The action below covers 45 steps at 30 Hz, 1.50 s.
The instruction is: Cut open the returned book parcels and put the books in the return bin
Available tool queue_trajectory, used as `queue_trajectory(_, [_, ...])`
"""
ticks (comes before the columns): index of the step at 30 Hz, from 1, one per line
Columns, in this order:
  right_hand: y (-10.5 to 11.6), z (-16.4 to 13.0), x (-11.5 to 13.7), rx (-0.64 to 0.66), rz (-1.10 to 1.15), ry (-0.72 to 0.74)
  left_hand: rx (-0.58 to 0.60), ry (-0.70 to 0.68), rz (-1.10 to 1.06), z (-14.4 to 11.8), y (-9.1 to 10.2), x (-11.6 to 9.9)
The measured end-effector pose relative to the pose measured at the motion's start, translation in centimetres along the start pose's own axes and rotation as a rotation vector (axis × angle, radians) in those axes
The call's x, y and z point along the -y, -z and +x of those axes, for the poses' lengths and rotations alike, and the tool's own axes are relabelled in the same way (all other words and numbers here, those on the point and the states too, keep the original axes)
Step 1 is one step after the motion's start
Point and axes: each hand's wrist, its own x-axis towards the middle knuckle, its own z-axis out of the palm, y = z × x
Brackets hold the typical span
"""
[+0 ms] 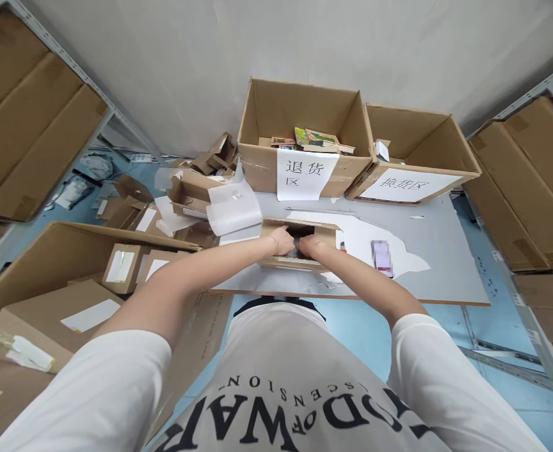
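A small cardboard box [326,259] lies open on the table in front of me, and both hands reach into its opening. My left hand [283,240] is at the left part of the opening, with its fingers curled closed. Close beside it, my right hand [308,245] bends down into the right part, fingers also curled. Something greyish shows between the hands, too small to name. The box walls and my own hands hide the fingertips and whatever they grip. Just right of the box lies a small red and black object [343,247].
Behind stand two large labelled cartons, one [257,172] holding books, the other [417,160] a small white box. A phone [382,258] lies at right on the grey table [450,251]. Opened boxes [194,191] and white wrapping [235,207] crowd the left; a big carton [69,233] holds parcels.
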Motion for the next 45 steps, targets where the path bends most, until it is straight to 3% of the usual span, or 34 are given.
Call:
queue_trajectory(3, [-0.5,-0.4,-0.2,0.020,-0.088,-0.087,0.010,0.080,0.053,-0.3,0.3,-0.4])
queue_trajectory(6, [-0.8,-1.3,-0.7,0.036,-0.159,-0.193,0.048,0.295,0.109,-1.3,0.9,-0.4])
queue_trajectory(8, [-0.9,-2.3,-1.3,0.046,-0.204,-0.358,0.051,0.419,0.044,-2.6,1.2,0.0])
queue_trajectory(11, [-1.6,-4.6,-2.7,0.023,-0.148,-0.551,0.037,0.497,-0.113,-5.5,1.0,0.5])
queue_trajectory(14, [-3.5,-6.9,-4.6,0.023,0.019,-0.510,-0.024,0.522,-0.199,-8.3,-0.7,0.4])
queue_trajectory(17, [-6.6,-8.1,-6.4,-0.031,0.164,-0.435,-0.155,0.535,-0.244,-9.6,-3.8,-0.3])
queue_trajectory(22, [-11.5,-7.4,-7.9,-0.341,0.552,-0.215,-0.432,0.524,-0.467,-8.7,-9.0,-1.1])
queue_trajectory(26, [-12.5,-6.6,-8.4,-0.435,0.685,-0.102,-0.604,0.488,-0.608,-7.9,-10.6,-1.1])
queue_trajectory(34, [-11.8,-7.2,-8.6,-0.343,0.579,-0.173,-0.563,0.498,-0.609,-8.2,-10.0,-1.1])
queue_trajectory(37, [-9.9,-8.4,-7.4,-0.283,0.368,-0.292,-0.496,0.547,-0.563,-8.7,-9.1,-1.2])
queue_trajectory(40, [-7.0,-8.7,-5.4,-0.328,0.194,-0.330,-0.466,0.594,-0.505,-9.1,-7.9,-1.6])
queue_trajectory(42, [-5.0,-7.5,-4.1,-0.316,0.234,-0.304,-0.447,0.589,-0.473,-9.2,-7.1,-2.1])
queue_trajectory(45, [-3.0,-3.5,-3.2,-0.137,0.518,-0.410,-0.417,0.563,-0.445,-8.8,-6.4,-3.0])
